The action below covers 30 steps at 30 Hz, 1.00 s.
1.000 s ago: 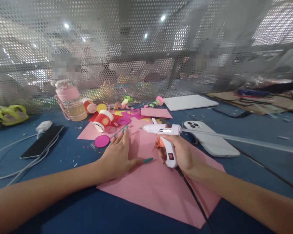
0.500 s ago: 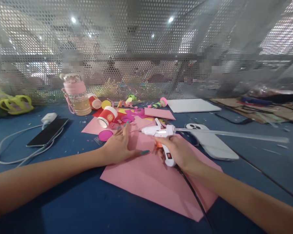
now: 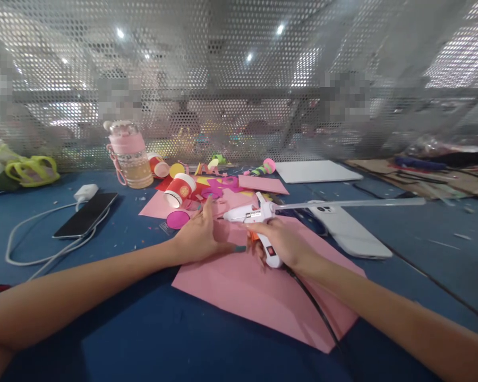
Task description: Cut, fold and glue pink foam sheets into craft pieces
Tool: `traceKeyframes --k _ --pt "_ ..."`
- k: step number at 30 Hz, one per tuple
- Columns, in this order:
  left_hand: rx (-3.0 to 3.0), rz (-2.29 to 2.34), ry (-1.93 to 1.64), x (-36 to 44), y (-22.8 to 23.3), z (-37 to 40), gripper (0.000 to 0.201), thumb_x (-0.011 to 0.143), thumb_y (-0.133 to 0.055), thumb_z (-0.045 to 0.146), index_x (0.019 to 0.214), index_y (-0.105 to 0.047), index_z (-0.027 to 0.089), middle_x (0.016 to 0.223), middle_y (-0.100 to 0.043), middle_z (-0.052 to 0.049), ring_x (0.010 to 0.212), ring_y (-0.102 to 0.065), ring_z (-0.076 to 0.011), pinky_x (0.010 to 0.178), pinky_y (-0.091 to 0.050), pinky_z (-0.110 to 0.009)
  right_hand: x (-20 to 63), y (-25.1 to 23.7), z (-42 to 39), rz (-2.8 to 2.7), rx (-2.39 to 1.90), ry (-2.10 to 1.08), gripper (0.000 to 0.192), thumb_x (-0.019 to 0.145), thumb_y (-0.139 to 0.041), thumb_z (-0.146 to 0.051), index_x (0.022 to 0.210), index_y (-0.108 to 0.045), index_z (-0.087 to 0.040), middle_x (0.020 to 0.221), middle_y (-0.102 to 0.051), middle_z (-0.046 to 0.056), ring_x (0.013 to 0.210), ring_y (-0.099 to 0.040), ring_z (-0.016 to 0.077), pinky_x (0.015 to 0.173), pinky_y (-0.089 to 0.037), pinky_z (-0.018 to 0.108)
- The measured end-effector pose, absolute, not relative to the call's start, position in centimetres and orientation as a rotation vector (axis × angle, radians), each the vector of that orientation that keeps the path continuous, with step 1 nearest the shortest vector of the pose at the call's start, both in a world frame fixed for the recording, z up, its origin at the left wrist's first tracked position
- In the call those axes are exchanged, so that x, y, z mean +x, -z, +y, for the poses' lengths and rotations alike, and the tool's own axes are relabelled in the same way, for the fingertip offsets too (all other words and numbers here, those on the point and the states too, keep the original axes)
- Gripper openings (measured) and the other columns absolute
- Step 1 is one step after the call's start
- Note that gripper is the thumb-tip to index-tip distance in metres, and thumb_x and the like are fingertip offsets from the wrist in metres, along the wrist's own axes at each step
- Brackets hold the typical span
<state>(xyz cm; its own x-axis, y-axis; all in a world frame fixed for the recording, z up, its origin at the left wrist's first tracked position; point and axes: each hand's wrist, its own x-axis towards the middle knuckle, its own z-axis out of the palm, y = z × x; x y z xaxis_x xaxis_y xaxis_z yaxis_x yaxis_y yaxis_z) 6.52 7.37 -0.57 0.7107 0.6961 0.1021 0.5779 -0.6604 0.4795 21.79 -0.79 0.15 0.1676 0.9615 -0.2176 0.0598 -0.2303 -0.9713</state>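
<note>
My right hand (image 3: pixel 289 244) is wrapped round the handle of a white hot glue gun (image 3: pixel 245 213) with an orange trigger. A long clear glue stick (image 3: pixel 354 203) juts from its back, and a black cord hangs below the grip. The nozzle points left, close to the fingers of my left hand (image 3: pixel 197 236). That hand lies palm down on pink paper (image 3: pixel 258 302), thumb stretched to the right and fingers pointing away. Beside its fingertips are a purple disc (image 3: pixel 177 220) and a red and white paper cup (image 3: pixel 182 190) on its side.
A pink-lidded bottle (image 3: pixel 133 162) stands at the back left. A black phone (image 3: pixel 86 215) with a white charger (image 3: pixel 85 192) lies on the left. On the right are a white phone (image 3: pixel 352 231), a white pad (image 3: pixel 318 171) and cardboard (image 3: pixel 376 172). A perforated screen (image 3: pixel 231 79) rises behind.
The glue gun has tilted, its nozzle lower and the rear end of the glue stick swung up and left. My left hand stays on the paper. The whole view has shifted slightly.
</note>
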Motion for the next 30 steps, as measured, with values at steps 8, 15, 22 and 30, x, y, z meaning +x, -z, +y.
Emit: traceKeyframes --k 8,15,22,30 --pt "2.309 0.999 -0.485 7.0 0.0 7.4 0.122 0.045 -0.071 0.054 0.133 0.001 0.009 0.136 -0.021 -0.029 0.121 -0.031 -0.0388 0.094 -0.033 -0.05 21.7 -0.3 -0.5 -1.014 -1.493 -1.218 0.028 0.063 -0.055 -0.036 0.046 -0.049 -0.015 0.03 -0.048 -0.002 0.022 -0.041 0.0088 0.023 -0.031 0.018" --pt "2.259 0.963 -0.552 7.1 -0.4 7.3 0.118 0.044 -0.075 0.045 0.132 -0.004 0.013 0.133 -0.032 -0.023 0.122 -0.033 -0.0333 0.097 -0.032 -0.046 22.5 -0.4 -0.4 -1.026 -1.555 -1.2 0.026 0.067 -0.054 -0.033 0.048 -0.048 -0.016 0.026 -0.045 -0.003 0.02 -0.039 0.0083 0.022 -0.028 0.017" --pt "2.245 1.004 -0.506 7.2 -0.4 7.3 0.117 0.045 -0.075 0.044 0.132 -0.005 0.009 0.134 -0.03 -0.025 0.124 -0.029 -0.0324 0.099 -0.029 -0.045 22.4 -0.5 -0.4 -0.99 -1.513 -1.216 0.026 0.068 -0.056 -0.029 0.049 -0.042 -0.017 0.029 -0.046 -0.004 0.022 -0.04 0.0075 0.022 -0.028 0.015" --pt "2.254 1.053 -0.462 7.3 -0.4 7.3 0.122 0.045 -0.073 0.047 0.131 0.001 0.005 0.137 -0.021 -0.029 0.126 -0.023 -0.0337 0.101 -0.026 -0.045 21.9 -1.1 -0.6 -0.931 -1.539 -1.229 0.027 0.068 -0.056 -0.028 0.048 -0.041 -0.018 0.027 -0.043 -0.005 0.02 -0.038 0.0087 0.02 -0.03 0.018"
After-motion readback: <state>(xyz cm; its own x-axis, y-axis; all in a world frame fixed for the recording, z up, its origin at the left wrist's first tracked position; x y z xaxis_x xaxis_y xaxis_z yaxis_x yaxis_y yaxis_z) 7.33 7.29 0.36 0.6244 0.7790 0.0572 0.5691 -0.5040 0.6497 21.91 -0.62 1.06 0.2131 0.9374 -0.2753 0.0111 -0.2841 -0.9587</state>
